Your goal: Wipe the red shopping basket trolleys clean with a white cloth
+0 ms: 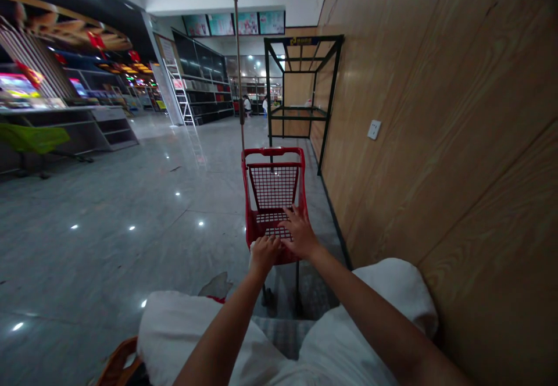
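Grey floor (131, 200) spreads away to my left, and a wood wall (414, 84) with a socket (374, 129) rises on my right. Upright on the floor between my knees and the rack (300, 118) is the red cart (274, 185). My left hand (265, 251) rests at its near edge, fingers bent; I cannot tell whether they grip it. My right hand (300, 232) is open over the basket, fingers spread, with nothing visible in its grasp. Further left, a green cart (35, 139) stands by a desk (108, 124).
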Motion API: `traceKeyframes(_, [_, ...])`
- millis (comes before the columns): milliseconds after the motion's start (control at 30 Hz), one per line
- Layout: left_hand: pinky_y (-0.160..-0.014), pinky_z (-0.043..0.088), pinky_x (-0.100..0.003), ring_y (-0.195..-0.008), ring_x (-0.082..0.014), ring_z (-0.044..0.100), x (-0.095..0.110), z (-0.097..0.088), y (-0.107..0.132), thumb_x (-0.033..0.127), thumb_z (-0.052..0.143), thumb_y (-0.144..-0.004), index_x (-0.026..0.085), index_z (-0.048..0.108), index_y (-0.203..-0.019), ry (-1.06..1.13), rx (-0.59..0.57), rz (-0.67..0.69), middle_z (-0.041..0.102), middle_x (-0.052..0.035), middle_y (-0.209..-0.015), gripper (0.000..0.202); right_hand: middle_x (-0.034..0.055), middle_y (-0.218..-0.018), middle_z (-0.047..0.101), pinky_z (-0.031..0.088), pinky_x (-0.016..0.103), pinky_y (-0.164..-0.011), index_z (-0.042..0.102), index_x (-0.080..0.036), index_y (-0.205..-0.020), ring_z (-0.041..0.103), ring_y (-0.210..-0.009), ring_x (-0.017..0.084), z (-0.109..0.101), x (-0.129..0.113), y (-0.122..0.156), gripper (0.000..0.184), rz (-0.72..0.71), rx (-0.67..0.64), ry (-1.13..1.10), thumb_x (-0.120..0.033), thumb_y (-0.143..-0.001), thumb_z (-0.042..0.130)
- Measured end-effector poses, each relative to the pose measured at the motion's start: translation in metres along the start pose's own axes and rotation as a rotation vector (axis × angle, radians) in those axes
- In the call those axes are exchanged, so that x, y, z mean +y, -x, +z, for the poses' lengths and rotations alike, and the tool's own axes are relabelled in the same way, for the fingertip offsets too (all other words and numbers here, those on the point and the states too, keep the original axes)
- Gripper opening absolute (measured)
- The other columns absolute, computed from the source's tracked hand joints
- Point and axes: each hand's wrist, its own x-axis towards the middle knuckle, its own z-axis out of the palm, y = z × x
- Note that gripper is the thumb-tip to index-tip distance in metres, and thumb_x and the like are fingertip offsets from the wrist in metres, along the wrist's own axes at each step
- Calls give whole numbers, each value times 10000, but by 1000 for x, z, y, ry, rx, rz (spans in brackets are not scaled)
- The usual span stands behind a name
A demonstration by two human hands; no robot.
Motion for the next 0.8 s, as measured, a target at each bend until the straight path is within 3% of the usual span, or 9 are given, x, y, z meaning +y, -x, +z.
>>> traceKeyframes(100, [-685, 380, -344, -793, -207, 566, 3, -2, 1, 348, 496, -878, 218, 628, -934, 16, -3, -39, 656, -66, -862, 193, -4, -1495, 289, -16, 677, -1034, 651, -237, -802, 84, -1390, 348, -42, -30, -20, 77, -88, 197, 61, -305, -773, 630])
traceKeyframes(200, [-692, 383, -351, -814, -220, 571, 5, -4, 1, 357, 522, -861, 224, 641, -904, 46, -16, -55, 656, -75, -833, 183, -76, -1492, 285, -85, 690, -1011, 657, -250, -726, 22, -1391, 361, -73, -50, -32, 86, -166, 233, 153, -297, -779, 607])
traceKeyframes(367, [-706, 384, -354, -834, -224, 574, 5, -3, 3, 325, 524, -860, 227, 645, -884, 58, -23, -71, 660, -76, -832, 157, -102, -1481, 297, -117, 671, -1014, 669, -252, -701, -4, -1393, 360, -89, -60, -40, 139, -218, 226, 185, -256, -784, 557])
traceKeyframes(467, [-707, 391, -361, -819, -225, 577, 6, -2, 2, 315, 508, -869, 228, 645, -869, 60, -17, -74, 662, -71, -823, 163, -78, -1497, 273, -109, 653, -1026, 671, -243, -717, -1, -1396, 353, -83, -57, -38, 120, -219, 218, 145, -275, -785, 577])
traceKeyframes(533, [-701, 400, -364, -814, -227, 581, 8, -2, 1, 319, 486, -881, 219, 645, -876, 67, -10, -91, 663, -76, -826, 188, -46, -1514, 241, -83, 650, -1032, 681, -255, -824, 15, -1400, 342, -72, -52, -33, 97, -215, 183, 115, -286, -781, 600])
traceKeyframes(633, [-725, 419, -369, -827, -226, 588, 12, -5, 1, 313, 471, -888, 204, 643, -881, 90, -17, -113, 665, -86, -844, 204, 20, -1520, 235, -11, 636, -1055, 629, -281, -1071, 79, -1404, 304, -46, -35, -20, 297, -167, 90, 71, -263, -775, 617])
traceKeyframes(733, [-842, 431, -380, -969, -228, 576, 11, -13, 10, 373, 521, -861, 207, 614, -1012, 178, 31, -61, 652, -92, -1032, 243, 84, -1503, 272, 89, 590, -1086, 562, -253, -1190, 156, -1398, 268, -14, -9, 1, 433, -81, -12, 27, -221, -762, 620])
traceKeyframes(800, [-964, 392, -399, -1139, -241, 508, 5, -18, 21, 442, 553, -831, 204, 541, -1168, 250, 104, -17, 575, -107, -1220, 413, 121, -1485, 301, 166, 549, -1093, 536, -221, -1225, 219, -1383, 250, 5, 5, 14, 477, -35, -70, -13, -192, -755, 612])
